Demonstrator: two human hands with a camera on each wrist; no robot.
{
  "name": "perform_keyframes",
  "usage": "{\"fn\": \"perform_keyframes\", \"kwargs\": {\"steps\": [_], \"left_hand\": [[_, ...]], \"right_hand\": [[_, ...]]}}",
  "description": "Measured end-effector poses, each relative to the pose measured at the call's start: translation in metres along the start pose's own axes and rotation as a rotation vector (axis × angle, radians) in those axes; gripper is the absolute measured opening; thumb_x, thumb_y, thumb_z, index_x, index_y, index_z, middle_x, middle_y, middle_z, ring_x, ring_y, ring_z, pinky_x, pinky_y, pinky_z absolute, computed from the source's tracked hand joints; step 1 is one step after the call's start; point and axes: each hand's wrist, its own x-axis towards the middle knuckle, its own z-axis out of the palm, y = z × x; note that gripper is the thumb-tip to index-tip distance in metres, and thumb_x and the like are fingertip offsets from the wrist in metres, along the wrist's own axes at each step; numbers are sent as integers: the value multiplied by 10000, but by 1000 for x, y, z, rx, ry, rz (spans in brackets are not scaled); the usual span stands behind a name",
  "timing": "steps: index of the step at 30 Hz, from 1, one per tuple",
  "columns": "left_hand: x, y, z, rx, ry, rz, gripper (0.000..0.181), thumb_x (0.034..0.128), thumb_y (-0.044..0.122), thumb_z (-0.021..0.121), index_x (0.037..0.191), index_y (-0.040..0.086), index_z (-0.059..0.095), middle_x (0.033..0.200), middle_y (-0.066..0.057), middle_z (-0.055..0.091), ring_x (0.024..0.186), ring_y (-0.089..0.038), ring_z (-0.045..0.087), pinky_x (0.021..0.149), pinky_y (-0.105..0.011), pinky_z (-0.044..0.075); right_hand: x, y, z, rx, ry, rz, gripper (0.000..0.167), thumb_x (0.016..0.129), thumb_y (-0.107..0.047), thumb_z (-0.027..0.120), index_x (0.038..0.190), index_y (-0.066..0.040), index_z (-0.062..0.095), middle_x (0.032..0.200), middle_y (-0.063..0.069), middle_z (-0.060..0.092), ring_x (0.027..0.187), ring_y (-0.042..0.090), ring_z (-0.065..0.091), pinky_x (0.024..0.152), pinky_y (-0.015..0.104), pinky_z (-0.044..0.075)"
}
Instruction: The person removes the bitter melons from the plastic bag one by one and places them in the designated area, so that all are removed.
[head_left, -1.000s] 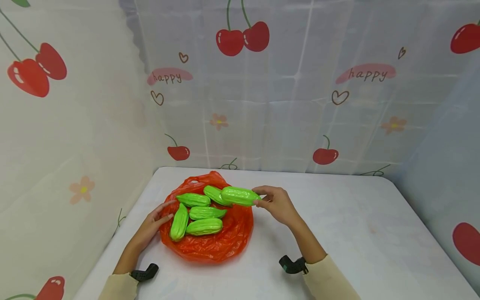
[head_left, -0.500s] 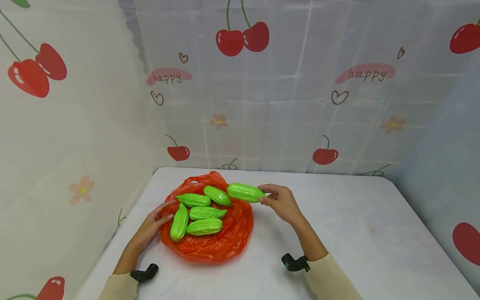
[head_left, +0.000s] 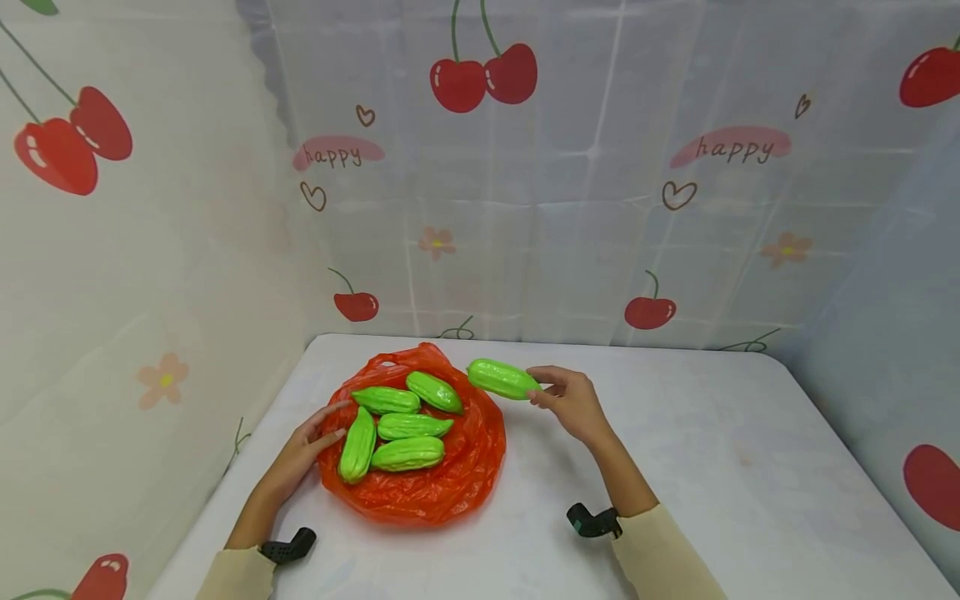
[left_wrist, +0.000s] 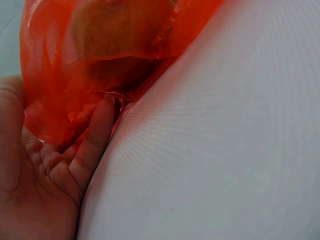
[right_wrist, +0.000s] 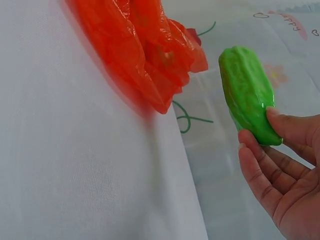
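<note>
I pinch one glossy, ridged green bitter gourd (head_left: 501,379) by its tapered end, aloft and slanting, just beside the crumpled red plastic bag (head_left: 420,500), in which five more bitter gourds (head_left: 408,454) lie close together.

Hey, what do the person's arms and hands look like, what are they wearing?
The left hand and right hand are gloveless. The left sleeve and right sleeve are plain beige. At the end of each sits a black, elbow-shaped device; no cables show.
</note>
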Motion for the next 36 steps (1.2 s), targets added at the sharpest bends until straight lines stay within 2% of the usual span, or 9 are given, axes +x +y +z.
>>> {"fn": "perform_keyframes", "kwargs": {"steps": [5,12,26,36], "left_hand": [[-1,-1,0,3,5,-6,548,1025,266,606,1528,138,433,1651,-130,243,1525,-378,124,1167,-696,120],[-3,-2,-1,3,6,-6,551,1024,267,606,1530,135,430,1649,-131,246,1522,-375,131,1166,-695,131],[1,-2,-1,-4,-2,20,540,1027,256,604,1523,123,438,1649,-130,246,1529,-383,107,1167,-697,113],[1,-4,-1,-14,-7,22,539,1031,246,598,1528,121,429,1649,-130,246,1527,-377,112,1170,-691,117]], "right_hand": [[0,5,-2,-4,10,18,369,906,-76,761,1270,-67,702,1228,145,703,843,209,714,803,348,603],[2,13,-5,24,28,42,382,894,-45,762,1270,-49,697,1238,159,697,851,221,721,802,337,604],[5,32,-15,11,63,81,382,906,-66,759,1281,-47,689,1244,171,692,877,221,721,808,324,600],[6,48,-17,20,95,128,372,895,-23,754,1261,-8,689,1233,196,692,865,218,723,742,252,591]]}}
